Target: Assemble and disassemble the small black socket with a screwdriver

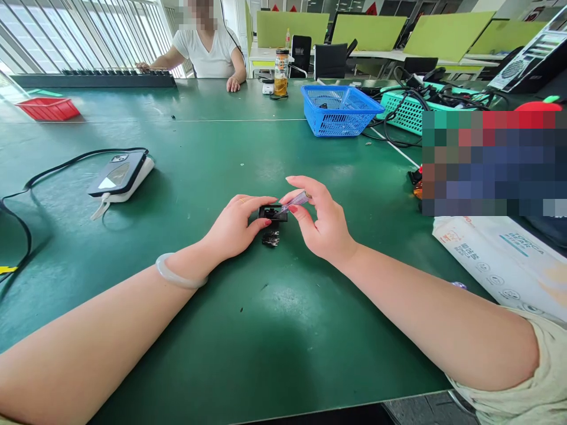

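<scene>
My left hand (239, 224) grips a small black rectangular part (267, 213) between thumb and fingers, low over the green table. In my right hand (323, 221) is a small screwdriver with a clear purplish handle (299, 199), pinched between thumb and fingers. It slants down to the left, and its tip reaches into the black part; the exact contact point is too small to make out. Just below the part, a cluster of small black pieces (271, 238) with shiny metal bits lies on the table.
A phone (119, 172) on a white block with a black cable lies left. A blue basket (341, 127), a green basket (403, 112) with tangled cables and a jar (280, 74) stand at the back. A red tray (48, 108) is far left. Across the table sits a person (210, 50).
</scene>
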The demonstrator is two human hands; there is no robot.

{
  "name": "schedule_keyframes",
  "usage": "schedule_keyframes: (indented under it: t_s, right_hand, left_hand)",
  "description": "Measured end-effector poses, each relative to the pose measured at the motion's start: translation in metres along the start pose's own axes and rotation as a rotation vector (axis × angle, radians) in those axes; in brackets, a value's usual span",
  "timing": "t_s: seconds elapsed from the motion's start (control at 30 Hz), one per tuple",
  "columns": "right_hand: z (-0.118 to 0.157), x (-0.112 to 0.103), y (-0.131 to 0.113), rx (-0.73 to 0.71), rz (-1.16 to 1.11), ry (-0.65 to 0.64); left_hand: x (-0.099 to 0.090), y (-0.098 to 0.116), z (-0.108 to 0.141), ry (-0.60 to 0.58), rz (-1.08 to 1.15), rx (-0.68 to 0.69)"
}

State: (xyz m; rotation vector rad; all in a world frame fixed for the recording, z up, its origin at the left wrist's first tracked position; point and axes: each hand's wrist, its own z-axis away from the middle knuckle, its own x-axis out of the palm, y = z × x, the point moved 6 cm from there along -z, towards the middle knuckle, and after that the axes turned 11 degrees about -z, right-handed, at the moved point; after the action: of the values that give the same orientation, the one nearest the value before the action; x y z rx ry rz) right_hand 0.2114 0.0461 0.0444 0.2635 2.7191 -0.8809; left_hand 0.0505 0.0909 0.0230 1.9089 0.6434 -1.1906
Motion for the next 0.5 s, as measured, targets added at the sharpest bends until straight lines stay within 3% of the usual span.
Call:
schedule_keyframes:
  t_s: [0.1,0.27,0.4,0.5]
  right_hand:
    - [0.0,-0.004,-0.001,-0.009,0.016,0.058]
    - [0.003,-0.015,-0.007,-0.145,-0.009,0.25]
    - [0.006,-0.015,-0.005,-0.16,-0.016,0.28]
    - [0.007,-0.013,-0.002,-0.125,-0.05,0.255]
  left_hand:
    - [-0.002,0.003,0.001,0.029,0.011,0.023]
    - [-0.006,0.001,0.001,0.094,-0.022,-0.008]
    - [-0.01,-0.011,0.001,0.163,-0.065,-0.181]
    - [-0.006,-0.023,0.003,0.108,-0.119,-0.339]
